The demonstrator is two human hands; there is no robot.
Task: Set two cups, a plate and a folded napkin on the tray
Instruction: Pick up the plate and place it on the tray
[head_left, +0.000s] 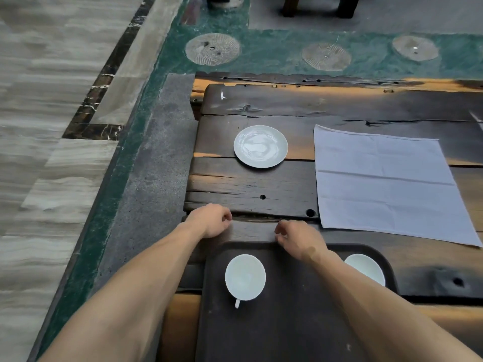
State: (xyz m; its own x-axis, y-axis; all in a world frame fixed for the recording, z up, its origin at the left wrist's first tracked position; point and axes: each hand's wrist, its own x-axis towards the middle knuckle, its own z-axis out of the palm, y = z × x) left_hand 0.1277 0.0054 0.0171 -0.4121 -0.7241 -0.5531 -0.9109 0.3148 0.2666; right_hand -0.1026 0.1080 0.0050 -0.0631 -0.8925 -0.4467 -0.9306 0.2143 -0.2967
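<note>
both cups (245, 276) sit on the tray (282, 322). the plate (260, 146) lies straight ahead of the left hand (212, 220), toward the worktop's far left corner; the unfolded napkin (386, 184) lies ahead-right of the right hand (298, 237). both grips loosely curled, holding nothing.

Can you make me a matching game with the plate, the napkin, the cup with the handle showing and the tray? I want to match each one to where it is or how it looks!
Things:
1. plate
2. napkin
3. cup
4. tray

Descriptions:
A. dark, nearest the person
B. spread out flat
C. standing on the tray
D. alone on the wooden table, far side

Pairs: 1-D, 2-B, 3-C, 4-A
</note>
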